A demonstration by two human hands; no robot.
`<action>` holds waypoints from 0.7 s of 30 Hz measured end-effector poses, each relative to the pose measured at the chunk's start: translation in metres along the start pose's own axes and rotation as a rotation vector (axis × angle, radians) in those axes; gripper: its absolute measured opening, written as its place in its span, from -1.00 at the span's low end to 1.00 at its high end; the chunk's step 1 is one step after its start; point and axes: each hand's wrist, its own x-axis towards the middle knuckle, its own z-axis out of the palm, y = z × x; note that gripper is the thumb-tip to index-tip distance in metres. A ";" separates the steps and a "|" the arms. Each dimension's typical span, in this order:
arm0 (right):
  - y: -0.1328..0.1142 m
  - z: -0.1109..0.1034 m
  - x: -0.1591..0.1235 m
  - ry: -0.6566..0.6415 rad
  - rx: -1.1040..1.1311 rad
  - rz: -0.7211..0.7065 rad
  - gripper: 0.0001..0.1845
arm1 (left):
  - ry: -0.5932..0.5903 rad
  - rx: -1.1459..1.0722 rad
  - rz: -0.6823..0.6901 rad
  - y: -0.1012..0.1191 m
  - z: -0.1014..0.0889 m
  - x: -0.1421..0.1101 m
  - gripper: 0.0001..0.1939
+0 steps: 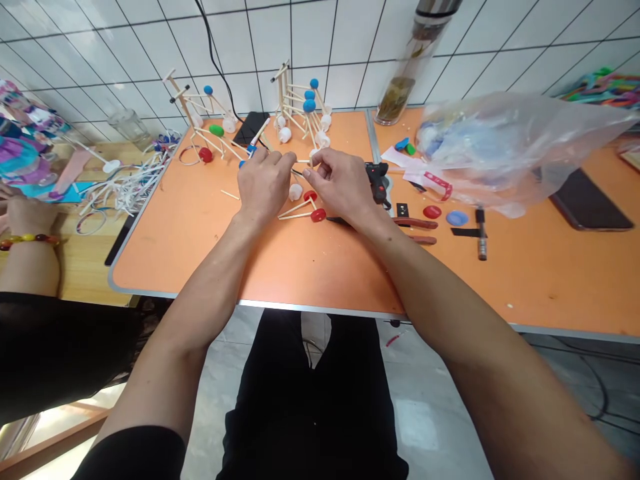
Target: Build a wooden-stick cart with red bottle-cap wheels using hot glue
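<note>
My left hand (pixel 265 179) is closed over part of a small stick build, its fingers curled down and what they grip hidden. A pale stick with a blue piece (pixel 251 149) sticks out just beyond it. My right hand (pixel 343 183) is closed too, thumb and forefinger pinched beside a white piece and a short thin stick (pixel 303 161) in the gap between the hands. Whatever is in that pinch is too small to tell. Just below the hands lie wooden sticks (pixel 295 215) with red round pieces (pixel 318 215) and a white ball (pixel 295 192).
Two stick frames (pixel 216 131) (pixel 309 105) with coloured balls stand at the back. To the right are a glue gun (pixel 379 181), red-handled pliers (pixel 416 222), a plastic bag (pixel 500 143), a phone (pixel 590 200) and a bottle (pixel 400 87). Another person's arm (pixel 30 257) rests at left.
</note>
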 end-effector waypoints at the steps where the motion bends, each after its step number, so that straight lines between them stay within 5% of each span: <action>1: -0.001 0.000 0.001 -0.004 -0.017 -0.010 -0.88 | -0.007 0.017 0.009 0.002 -0.001 -0.001 -0.85; 7: 0.004 0.001 0.002 0.040 0.015 0.012 -0.65 | 0.044 -0.065 -0.010 0.011 -0.009 -0.008 -0.91; 12: 0.012 0.001 0.002 0.086 0.102 0.050 -0.72 | 0.226 -0.284 -0.171 -0.003 -0.001 -0.005 -0.68; 21: 0.011 0.009 -0.001 0.037 0.076 0.083 -0.71 | 0.139 -0.587 -0.378 -0.015 0.009 0.007 -0.70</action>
